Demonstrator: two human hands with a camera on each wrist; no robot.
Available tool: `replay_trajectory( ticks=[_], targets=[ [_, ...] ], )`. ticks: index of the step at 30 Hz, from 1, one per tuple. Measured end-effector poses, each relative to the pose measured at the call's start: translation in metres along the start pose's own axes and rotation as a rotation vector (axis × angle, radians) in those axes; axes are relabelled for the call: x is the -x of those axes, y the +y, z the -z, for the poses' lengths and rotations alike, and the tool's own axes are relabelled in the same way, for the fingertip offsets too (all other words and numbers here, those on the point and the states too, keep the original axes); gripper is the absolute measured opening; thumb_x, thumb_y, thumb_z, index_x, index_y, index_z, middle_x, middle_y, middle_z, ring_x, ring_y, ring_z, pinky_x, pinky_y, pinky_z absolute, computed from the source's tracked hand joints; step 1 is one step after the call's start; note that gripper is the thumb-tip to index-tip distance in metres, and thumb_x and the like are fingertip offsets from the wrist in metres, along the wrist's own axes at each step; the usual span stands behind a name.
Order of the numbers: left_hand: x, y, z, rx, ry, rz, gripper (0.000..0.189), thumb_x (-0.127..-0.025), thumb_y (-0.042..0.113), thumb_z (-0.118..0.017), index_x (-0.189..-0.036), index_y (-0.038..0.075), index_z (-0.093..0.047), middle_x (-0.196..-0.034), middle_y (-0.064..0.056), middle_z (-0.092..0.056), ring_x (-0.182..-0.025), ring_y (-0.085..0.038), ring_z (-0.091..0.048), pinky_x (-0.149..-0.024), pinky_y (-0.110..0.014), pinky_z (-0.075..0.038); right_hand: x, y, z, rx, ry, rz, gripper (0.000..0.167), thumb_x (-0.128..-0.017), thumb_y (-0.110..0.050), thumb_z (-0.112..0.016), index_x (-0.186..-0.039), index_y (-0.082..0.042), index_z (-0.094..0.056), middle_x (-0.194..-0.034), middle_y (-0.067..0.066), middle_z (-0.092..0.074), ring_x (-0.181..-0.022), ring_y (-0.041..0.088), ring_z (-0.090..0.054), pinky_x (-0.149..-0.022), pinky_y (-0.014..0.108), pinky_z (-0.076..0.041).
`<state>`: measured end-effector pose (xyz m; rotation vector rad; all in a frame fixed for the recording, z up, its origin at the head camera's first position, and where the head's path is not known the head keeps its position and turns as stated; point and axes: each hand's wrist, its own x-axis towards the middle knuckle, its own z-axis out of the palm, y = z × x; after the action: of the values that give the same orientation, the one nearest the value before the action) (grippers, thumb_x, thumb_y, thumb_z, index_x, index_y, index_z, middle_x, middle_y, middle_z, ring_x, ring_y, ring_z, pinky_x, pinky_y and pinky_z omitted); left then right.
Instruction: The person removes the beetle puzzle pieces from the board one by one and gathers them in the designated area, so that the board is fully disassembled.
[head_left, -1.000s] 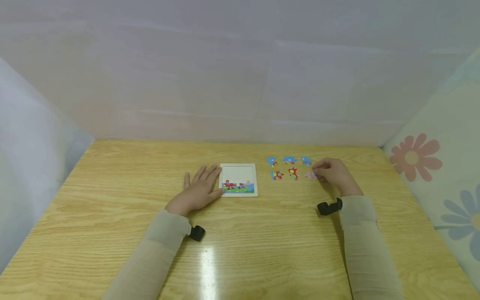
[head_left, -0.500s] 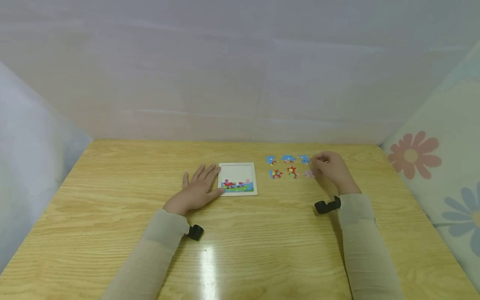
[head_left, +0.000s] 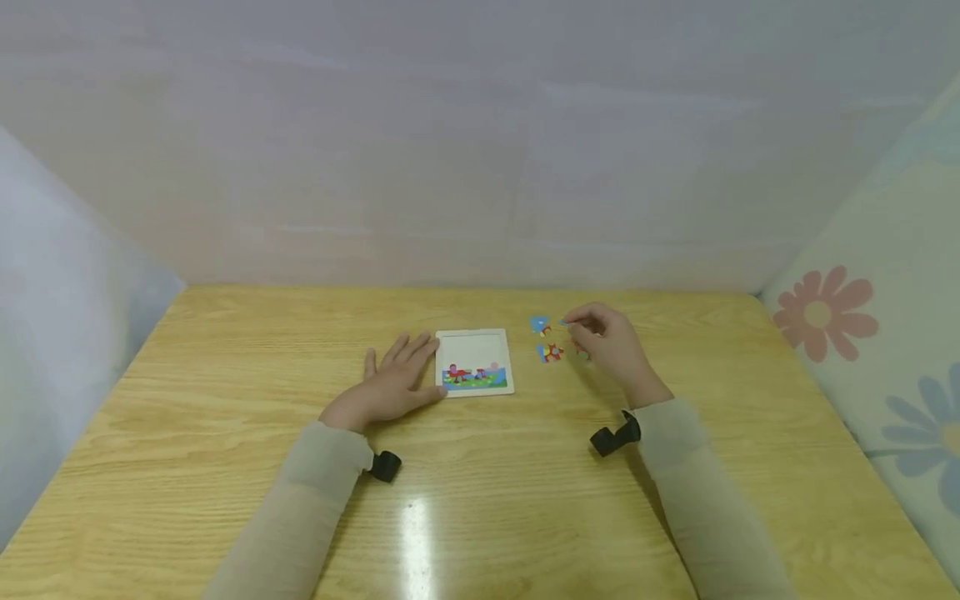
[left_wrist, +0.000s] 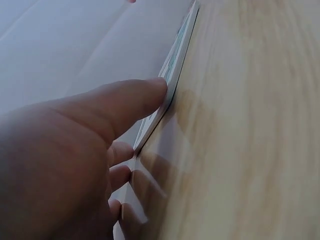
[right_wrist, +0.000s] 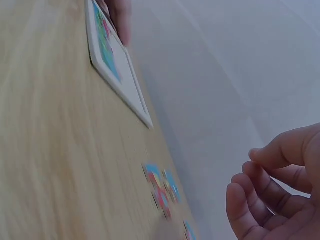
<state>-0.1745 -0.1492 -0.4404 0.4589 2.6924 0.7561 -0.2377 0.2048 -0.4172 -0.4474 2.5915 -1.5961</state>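
Note:
A white-framed puzzle tray [head_left: 473, 332] lies on the table, its bottom strip filled with a colourful picture and a bare white space above. My left hand [head_left: 390, 387] spreads its fingers flat beside it, with thumb and fingertips at the tray's left edge. To the right, my right hand [head_left: 611, 346] hangs over the puzzle pieces, fingers curled and thumb tip against the index finger. In the right wrist view, no piece shows at those fingertips [right_wrist: 256, 156]. A blue corner piece [head_left: 538, 325] and a red-and-yellow piece [head_left: 551, 353] lie left of this hand; it covers other pieces.
The wooden table [head_left: 480, 483] ends at a pale cloth backdrop [head_left: 465, 167] close behind the tray and pieces. A flowered cloth [head_left: 862, 400] hangs at the right side. Each wrist carries a black camera mount, such as the right one [head_left: 615, 435].
My right hand has moved left along the loose pieces, from beside the right-hand ones to over the middle ones. My left hand stays at the tray.

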Motion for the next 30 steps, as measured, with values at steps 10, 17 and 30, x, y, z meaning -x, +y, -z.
replay_trajectory(
  ticks=[10, 17, 30],
  targets=[
    [-0.001, -0.004, 0.000, 0.014, -0.031, -0.013, 0.086, -0.102, 0.051, -0.054, -0.165, 0.016, -0.007, -0.171, -0.004, 0.000, -0.155, -0.032, 0.014, -0.111, -0.070, 0.019, 0.004, -0.020, -0.054, 0.040, -0.139, 0.030, 0.021, -0.101, -0.010, -0.058, -0.117, 0.000, -0.068, -0.106, 0.012, -0.068, -0.094, 0.024, -0.061, -0.081, 0.035, -0.052],
    [-0.002, -0.005, 0.002, 0.033, -0.018, -0.020, 0.085, -0.102, 0.049, -0.056, -0.165, 0.015, -0.010, -0.171, -0.006, -0.001, -0.155, -0.034, 0.012, -0.110, -0.070, 0.019, -0.001, -0.036, -0.082, 0.038, -0.203, -0.030, 0.020, -0.098, -0.012, -0.066, -0.116, -0.004, -0.070, -0.103, 0.003, -0.067, -0.096, 0.019, -0.063, -0.087, 0.037, -0.054],
    [-0.001, 0.001, 0.003, 0.031, -0.017, -0.028, 0.083, -0.102, 0.045, -0.056, -0.165, 0.013, -0.011, -0.171, -0.008, -0.002, -0.155, -0.036, 0.012, -0.110, -0.072, 0.019, -0.005, -0.048, -0.114, 0.188, -0.295, 0.035, 0.022, -0.089, -0.007, -0.075, -0.111, -0.002, -0.073, -0.098, 0.005, -0.068, -0.086, 0.015, -0.060, -0.080, 0.029, -0.053]
  ],
)
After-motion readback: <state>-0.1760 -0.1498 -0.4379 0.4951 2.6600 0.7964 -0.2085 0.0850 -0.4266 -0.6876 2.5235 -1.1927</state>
